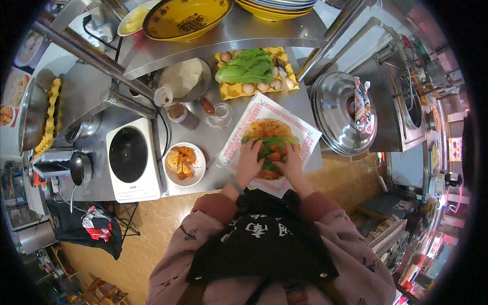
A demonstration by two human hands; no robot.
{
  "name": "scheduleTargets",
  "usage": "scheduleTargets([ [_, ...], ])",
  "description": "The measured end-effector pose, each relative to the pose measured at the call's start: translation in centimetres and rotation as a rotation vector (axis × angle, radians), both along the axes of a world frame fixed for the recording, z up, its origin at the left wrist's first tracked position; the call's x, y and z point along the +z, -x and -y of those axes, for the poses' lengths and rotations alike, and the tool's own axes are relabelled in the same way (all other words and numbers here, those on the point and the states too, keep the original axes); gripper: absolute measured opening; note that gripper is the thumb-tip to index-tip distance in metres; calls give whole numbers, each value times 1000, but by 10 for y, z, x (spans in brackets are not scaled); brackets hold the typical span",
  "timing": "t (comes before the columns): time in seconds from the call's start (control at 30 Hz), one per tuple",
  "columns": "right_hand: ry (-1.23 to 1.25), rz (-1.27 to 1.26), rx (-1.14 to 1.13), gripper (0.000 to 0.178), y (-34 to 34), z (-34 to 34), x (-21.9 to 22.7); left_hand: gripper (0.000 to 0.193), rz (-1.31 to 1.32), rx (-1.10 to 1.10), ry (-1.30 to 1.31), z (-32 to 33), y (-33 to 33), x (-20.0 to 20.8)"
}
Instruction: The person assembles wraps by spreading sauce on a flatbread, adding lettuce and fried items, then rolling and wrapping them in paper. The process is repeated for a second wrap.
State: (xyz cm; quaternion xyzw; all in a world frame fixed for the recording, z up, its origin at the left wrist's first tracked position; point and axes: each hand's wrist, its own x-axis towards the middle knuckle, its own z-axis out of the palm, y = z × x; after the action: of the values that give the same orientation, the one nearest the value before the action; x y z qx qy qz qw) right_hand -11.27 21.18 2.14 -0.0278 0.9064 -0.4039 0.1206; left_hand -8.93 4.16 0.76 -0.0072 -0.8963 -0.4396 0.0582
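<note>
A round, browned flatbread [266, 128] lies on printed wrapping paper [306, 136] at the counter's front edge. Across its middle runs a green lettuce leaf [267, 147] topped with orange-brown pieces of filling [275, 153]. My left hand [248, 161] grips the left end of the leaf, fingers curled over it. At the right end, my right hand [291, 163] does likewise, its fingertips pointing inward. To the left of the paper stands a white bowl [200, 171] with similar orange pieces and a paler, egg-like piece. Parts of the leaf are hidden under my fingers.
Behind the paper, lettuce leaves [246, 66] rest on a yellow egg tray [229, 93]. Jars, one a brown-filled jar [182, 117], stand left of it. A white electric hob [150, 175] is farther left. A steel shelf [229, 43] overhangs the back; a lidded pot [335, 114] stands right.
</note>
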Motion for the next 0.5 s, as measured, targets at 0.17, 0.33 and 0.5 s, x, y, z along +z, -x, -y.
scheduleTargets([
  [0.17, -75, -205, 138, 66, 4, -4, 4, 61, 12, -55, -19, 0, 3, 8],
  [0.33, -21, -123, 119, 49, 3, -2, -4, 55, -37, -203, 28, -5, 5, 14],
  [0.5, 224, -11, -78, 38, 6, -17, -2, 51, -7, -170, 75, -5, 9, 14],
])
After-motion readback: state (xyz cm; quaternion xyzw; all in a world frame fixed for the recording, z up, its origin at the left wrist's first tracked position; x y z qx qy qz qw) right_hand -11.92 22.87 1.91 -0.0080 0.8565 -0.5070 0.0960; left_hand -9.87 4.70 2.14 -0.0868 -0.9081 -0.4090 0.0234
